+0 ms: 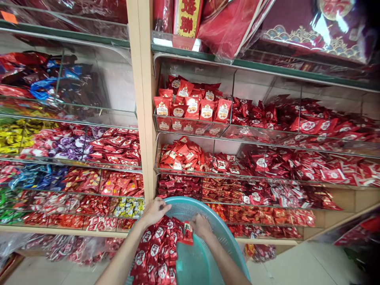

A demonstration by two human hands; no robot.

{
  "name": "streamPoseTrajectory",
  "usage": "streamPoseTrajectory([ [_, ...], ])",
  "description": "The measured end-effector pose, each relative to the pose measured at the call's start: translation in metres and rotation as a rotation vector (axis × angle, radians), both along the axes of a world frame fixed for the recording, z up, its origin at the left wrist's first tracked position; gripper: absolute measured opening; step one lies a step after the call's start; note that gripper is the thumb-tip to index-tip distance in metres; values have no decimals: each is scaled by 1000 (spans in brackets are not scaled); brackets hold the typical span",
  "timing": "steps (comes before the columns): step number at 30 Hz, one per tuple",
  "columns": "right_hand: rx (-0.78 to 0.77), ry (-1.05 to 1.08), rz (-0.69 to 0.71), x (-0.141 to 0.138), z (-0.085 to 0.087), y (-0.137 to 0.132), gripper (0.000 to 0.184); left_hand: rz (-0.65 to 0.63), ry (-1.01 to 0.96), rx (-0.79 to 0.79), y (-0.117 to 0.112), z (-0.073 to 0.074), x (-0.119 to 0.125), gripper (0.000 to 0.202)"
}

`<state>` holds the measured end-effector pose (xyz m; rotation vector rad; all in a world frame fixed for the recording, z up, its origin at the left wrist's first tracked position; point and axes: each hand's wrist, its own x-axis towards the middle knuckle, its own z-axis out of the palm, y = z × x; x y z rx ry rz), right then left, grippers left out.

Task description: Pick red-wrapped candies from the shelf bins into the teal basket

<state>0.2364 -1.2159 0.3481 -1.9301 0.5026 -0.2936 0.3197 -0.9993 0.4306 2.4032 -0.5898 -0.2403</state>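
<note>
A teal plastic basket (221, 215) stands low in front of me, below the shelves. Many dark red wrapped packets (154, 249) with white round labels fill its left side. My left hand (152, 213) is closed over the basket's upper left rim, thumb toward the inside. Inside the basket, the closed fingers of my right hand (202, 226) hold a small red candy packet (187, 234) with a cream label and black characters. That packet is beside the edge of the dark red pile. The right fingertips are partly hidden.
Glass-fronted shelf bins of red packets (181, 156) rise behind the basket. A wooden upright (144, 99) divides them from the left bins, which hold yellow candies (18, 134) and other colours. Plastic bags of goods (77, 249) lie under the lowest shelf, near the tiled floor (285, 265).
</note>
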Motion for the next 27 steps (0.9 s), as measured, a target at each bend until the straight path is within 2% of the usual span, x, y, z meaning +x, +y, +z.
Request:
streamPoseTrajectory([
  [3, -248, 47, 4, -1, 8, 1, 28, -8, -21, -8, 1, -4, 1, 46],
  [6, -387, 75, 9, -1, 33, 6, 23, 0, -20, -10, 0, -6, 2, 47],
  [9, -490, 27, 68, 0, 80, 14, 22, 45, 23, 6, -3, -5, 2, 47],
  [12, -560, -156, 108, 4, 140, 19, 29, 86, 63, 15, -6, -1, 1, 49],
  [15, -635, -420, 93, 23, 195, 17, 27, 89, 66, 29, -9, 2, -1, 51],
  [17, -727, -514, 76, 45, 220, 14, 24, 93, 64, 39, -9, 3, -1, 50],
  [19, -830, -533, 103, 69, 235, 10, 37, 108, 61, 46, -10, 2, -2, 50],
  [22, -945, -460, 170, 99, 241, 9, 63, 114, 50, 51, -10, -1, -1, 49],
  [24, -990, -412, 183, 110, 240, 10, 69, 111, 41, 57, -9, -3, 0, 49],
  [27, -1007, -419, 176, 115, 235, 12, 66, 115, 24, 52, -9, -5, 1, 49],
])
